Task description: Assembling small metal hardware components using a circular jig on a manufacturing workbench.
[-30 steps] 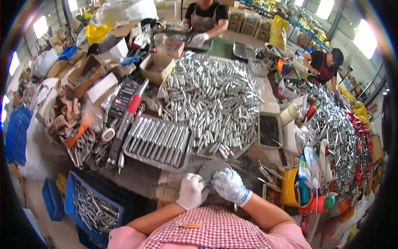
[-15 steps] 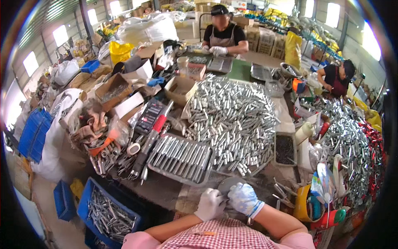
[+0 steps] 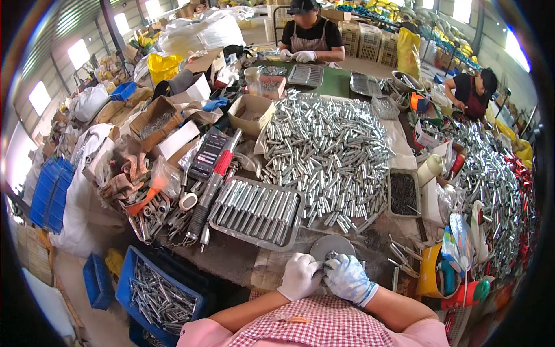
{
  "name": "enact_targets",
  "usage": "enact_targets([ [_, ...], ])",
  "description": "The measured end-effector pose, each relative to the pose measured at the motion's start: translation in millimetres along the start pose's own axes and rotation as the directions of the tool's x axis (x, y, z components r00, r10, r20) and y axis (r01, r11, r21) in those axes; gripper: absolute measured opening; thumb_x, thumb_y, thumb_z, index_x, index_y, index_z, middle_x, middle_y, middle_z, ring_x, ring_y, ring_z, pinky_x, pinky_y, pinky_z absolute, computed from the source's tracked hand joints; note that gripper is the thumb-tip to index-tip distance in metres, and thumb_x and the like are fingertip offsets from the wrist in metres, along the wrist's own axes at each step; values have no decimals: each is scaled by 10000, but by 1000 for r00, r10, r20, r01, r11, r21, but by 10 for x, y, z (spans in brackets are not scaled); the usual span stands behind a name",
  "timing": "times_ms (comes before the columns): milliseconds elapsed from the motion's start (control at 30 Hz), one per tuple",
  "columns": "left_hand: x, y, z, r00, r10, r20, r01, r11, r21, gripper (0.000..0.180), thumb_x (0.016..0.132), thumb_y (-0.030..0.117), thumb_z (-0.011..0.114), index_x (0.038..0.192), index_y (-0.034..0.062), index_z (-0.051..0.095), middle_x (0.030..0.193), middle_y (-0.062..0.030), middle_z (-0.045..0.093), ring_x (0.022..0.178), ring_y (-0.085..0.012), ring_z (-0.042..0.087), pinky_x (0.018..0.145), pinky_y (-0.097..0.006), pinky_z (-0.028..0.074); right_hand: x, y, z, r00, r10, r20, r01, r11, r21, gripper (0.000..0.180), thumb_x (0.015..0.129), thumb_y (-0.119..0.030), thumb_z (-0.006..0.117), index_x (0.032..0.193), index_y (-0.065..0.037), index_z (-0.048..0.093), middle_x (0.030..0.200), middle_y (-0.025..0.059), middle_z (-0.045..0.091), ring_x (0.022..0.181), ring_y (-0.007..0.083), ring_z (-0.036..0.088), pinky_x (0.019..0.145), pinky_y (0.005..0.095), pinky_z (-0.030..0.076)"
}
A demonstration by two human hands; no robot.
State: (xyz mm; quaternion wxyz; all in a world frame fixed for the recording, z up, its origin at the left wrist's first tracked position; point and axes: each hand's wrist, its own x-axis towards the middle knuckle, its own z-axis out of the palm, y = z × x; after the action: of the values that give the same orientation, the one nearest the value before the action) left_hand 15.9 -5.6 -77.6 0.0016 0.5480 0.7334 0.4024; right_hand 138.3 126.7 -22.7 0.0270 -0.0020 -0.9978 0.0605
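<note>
My left hand (image 3: 300, 277), in a white glove, and my right hand (image 3: 349, 279), in a blue-and-white glove, meet at the near edge of the bench. Their fingers are pinched together around something small that the gloves hide. Just beyond the fingertips lies a grey round disc (image 3: 333, 245), partly covered by the hands. A metal tray (image 3: 296, 234) to the upper left carries a row of silver metal tubes (image 3: 256, 208). Farther back spreads a big heap of silver metal tubes (image 3: 329, 159).
A blue crate (image 3: 123, 294) of metal parts stands low at the left. On the right are a tray of dark small pieces (image 3: 404, 194), a yellow container (image 3: 429, 272) and another heap of metal parts (image 3: 485, 185). Two co-workers (image 3: 309, 37) (image 3: 471, 95) work across the bench and at far right.
My hands have drawn back toward me from over the grey disc, so more of it shows. They stay together. The whole view has shifted slightly.
</note>
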Motion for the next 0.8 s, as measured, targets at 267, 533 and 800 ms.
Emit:
enact_targets([
  [267, 112, 162, 10, 989, 104, 106, -110, 992, 58, 304, 662, 134, 707, 961, 78, 721, 835, -73, 598, 807, -292, 561, 689, -412, 478, -239, 72, 70, 985, 168, -28, -144, 909, 390, 298, 735, -284, 677, 931, -66, 725, 1075, 113, 653, 969, 321, 600, 838, 450, 479],
  [533, 237, 169, 49, 983, 176, 52, -179, 983, 43, 102, 661, 123, 717, 718, 64, 657, 781, -95, 634, 771, -303, 597, 691, -421, 487, -429, -12, -46, 879, 351, -321, -288, 930, 228, 492, 765, -234, 683, 1216, -58, 594, 1134, 124, 604, 1055, 304, 565, 870, 440, 452],
  [800, 230, 114, -18, 976, 34, 216, -34, 999, -3, 272, 658, 100, 752, 914, 43, 680, 929, -115, 654, 905, -312, 605, 811, -401, 489, -466, -38, 233, 919, 318, -234, -307, 948, 81, 356, 770, -258, 644, 1082, -88, 679, 1123, 74, 616, 1048, 278, 550, 886, 424, 440],
])
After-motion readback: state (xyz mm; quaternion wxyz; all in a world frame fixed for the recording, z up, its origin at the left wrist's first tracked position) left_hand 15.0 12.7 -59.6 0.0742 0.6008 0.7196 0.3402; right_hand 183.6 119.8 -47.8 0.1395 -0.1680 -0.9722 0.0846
